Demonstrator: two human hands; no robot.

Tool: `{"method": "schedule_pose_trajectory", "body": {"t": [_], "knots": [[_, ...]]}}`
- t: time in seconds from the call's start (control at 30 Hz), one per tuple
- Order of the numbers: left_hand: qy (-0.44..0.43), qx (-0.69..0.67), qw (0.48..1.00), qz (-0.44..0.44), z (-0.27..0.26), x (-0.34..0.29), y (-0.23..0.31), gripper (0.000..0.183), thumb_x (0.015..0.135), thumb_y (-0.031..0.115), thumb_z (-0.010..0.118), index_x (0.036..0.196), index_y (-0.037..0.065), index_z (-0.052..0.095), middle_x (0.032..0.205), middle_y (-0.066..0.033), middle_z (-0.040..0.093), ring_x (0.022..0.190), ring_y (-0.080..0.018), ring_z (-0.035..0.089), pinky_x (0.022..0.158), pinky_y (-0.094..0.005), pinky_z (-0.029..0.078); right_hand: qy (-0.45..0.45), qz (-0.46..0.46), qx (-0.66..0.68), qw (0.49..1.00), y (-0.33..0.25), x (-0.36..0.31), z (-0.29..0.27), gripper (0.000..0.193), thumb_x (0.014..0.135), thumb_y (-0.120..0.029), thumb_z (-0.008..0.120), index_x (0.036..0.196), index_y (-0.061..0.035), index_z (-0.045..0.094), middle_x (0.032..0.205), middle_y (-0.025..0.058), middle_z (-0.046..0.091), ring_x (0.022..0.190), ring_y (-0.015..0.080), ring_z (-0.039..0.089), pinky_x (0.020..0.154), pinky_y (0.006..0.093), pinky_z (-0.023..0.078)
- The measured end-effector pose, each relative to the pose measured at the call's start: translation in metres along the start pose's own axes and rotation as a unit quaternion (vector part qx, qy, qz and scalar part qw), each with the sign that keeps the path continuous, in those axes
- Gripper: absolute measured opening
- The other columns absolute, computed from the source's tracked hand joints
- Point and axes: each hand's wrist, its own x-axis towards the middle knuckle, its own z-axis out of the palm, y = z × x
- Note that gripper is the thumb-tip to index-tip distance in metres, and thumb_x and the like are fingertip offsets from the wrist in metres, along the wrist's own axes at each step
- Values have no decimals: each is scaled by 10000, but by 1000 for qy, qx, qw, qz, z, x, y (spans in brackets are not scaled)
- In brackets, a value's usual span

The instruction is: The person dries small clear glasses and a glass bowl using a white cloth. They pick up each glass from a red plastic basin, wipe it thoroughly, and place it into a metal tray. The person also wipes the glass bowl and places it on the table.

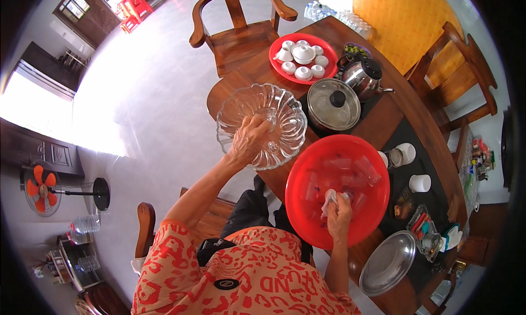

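Observation:
My left hand [251,138] is over a large clear glass bowl [289,134] with a scalloped rim, at the table's left edge. Its fingers curl down into the bowl, round something glassy that I cannot make out against the ribbed glass. My right hand [338,216] is closed on a crumpled white cloth [330,199] above a big red basin [295,175]. Several clear drinking glasses [367,170] lie in water inside that basin.
Beyond the basin stand a glass-lidded pot [329,109], a steel kettle [361,79] and a red tray [278,55] of white teaware. To the right are a white cup [419,183], a metal lid [388,263] and a clear box [424,235]. Wooden chairs [235,33] surround the table.

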Motion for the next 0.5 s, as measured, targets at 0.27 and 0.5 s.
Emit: {"method": "schedule_pose_trajectory", "body": {"t": [0.27, 0.5], "knots": [[1, 23, 999, 33, 14, 6, -14, 193, 694, 75, 660, 861, 62, 565, 967, -108, 534, 912, -323, 522, 779, -397, 465, 24, -26, -103, 994, 13, 2, 3, 209, 841, -6, 518, 1029, 62, 578, 960, 207, 527, 844, 342, 542, 741, 400, 461], [-29, -7, 1000, 3, 13, 3, -20, 228, 769, 75, 660, 987, 71, 593, 1110, -117, 542, 977, -325, 567, 789, -417, 489, 125, -107, -269, 949, 10, 13, 15, 296, 788, -31, 604, 1077, 7, 554, 1013, 217, 506, 931, 390, 499, 795, 450, 438]]}}
